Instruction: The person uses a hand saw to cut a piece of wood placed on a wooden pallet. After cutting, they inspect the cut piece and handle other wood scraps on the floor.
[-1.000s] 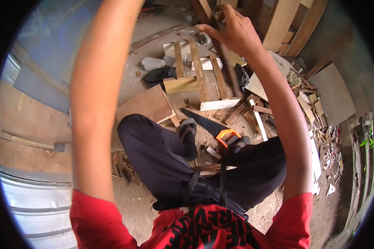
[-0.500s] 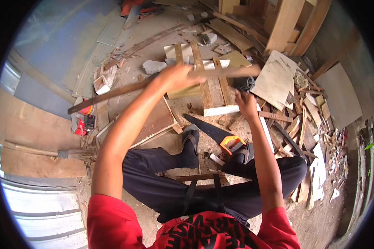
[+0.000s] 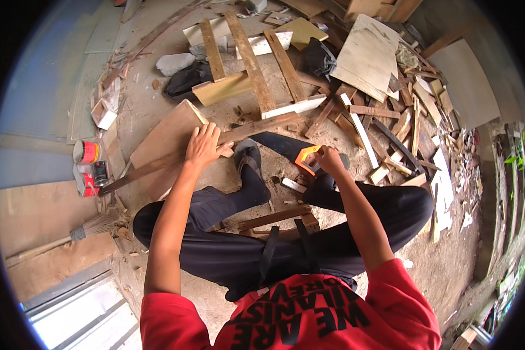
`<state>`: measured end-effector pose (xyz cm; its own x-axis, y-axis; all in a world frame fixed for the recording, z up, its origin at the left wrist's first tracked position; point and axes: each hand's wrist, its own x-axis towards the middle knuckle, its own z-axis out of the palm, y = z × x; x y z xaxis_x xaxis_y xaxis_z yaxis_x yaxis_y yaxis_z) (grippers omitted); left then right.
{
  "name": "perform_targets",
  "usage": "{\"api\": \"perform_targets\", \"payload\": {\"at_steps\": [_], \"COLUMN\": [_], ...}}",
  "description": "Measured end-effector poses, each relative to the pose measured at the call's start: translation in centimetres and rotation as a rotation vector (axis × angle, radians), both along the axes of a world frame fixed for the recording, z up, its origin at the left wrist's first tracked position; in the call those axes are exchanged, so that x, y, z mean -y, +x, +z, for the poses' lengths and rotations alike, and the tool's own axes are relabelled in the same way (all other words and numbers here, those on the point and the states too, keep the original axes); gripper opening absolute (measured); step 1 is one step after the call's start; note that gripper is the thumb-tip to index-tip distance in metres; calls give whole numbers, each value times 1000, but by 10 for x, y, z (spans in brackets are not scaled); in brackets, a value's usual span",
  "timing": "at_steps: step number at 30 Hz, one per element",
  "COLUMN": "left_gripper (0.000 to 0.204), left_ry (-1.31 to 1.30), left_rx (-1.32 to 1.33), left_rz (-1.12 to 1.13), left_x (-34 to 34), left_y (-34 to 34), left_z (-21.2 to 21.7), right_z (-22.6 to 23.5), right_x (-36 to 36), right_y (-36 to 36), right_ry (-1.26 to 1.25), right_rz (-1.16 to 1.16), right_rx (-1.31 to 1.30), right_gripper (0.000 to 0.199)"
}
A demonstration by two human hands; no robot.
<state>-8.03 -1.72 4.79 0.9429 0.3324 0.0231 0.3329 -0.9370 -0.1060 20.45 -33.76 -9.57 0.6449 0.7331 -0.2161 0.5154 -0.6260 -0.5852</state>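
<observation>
A long, narrow wooden strip (image 3: pixel 256 127) lies slantwise in front of me, over a brown wooden panel (image 3: pixel 169 137). My left hand (image 3: pixel 203 144) is closed over the strip near its middle, thumb toward the right. Between my feet is a handsaw with a dark blade (image 3: pixel 280 144) and an orange handle (image 3: pixel 305 156). My right hand (image 3: pixel 329 160) has its fingers curled at this handle, gripping it. The blade points up and left, and its tip end passes close to the strip's right part.
Beyond the strip stands a slatted wooden frame (image 3: pixel 254 70), with a black bag (image 3: pixel 186 79) beside it. Scrap wood (image 3: pixel 391 134) is heaped on the right. Cans (image 3: pixel 87 153) and a broom (image 3: pixel 81 232) are at the left. A short wood block (image 3: pixel 274 217) lies before my lap.
The strip has come down from mid-air onto the panel, with my left hand still on it. My right hand has dropped to the saw handle. The view has tilted downward.
</observation>
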Motion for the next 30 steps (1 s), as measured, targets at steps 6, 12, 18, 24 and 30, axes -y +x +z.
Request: {"api": "perform_targets", "payload": {"at_steps": [6, 12, 18, 24, 30], "left_gripper": [62, 66, 54, 47, 39], "left_ry": [-66, -211, -567, -339, -344], "left_rx": [121, 222, 343, 413, 549], "left_rz": [57, 49, 185, 106, 184], "left_x": [18, 54, 49, 28, 38], "left_y": [5, 59, 77, 36, 19], "left_z": [-31, -43, -39, -25, -43], "right_z": [-26, -64, -86, -102, -31], "right_x": [19, 16, 7, 19, 4], "right_y": [-21, -52, -52, -48, -40], "right_ry": [-238, -284, -217, -202, -84], "right_rz": [222, 458, 458, 392, 436], "right_rx": [202, 474, 658, 777, 412], "right_gripper": [59, 43, 24, 31, 37]}}
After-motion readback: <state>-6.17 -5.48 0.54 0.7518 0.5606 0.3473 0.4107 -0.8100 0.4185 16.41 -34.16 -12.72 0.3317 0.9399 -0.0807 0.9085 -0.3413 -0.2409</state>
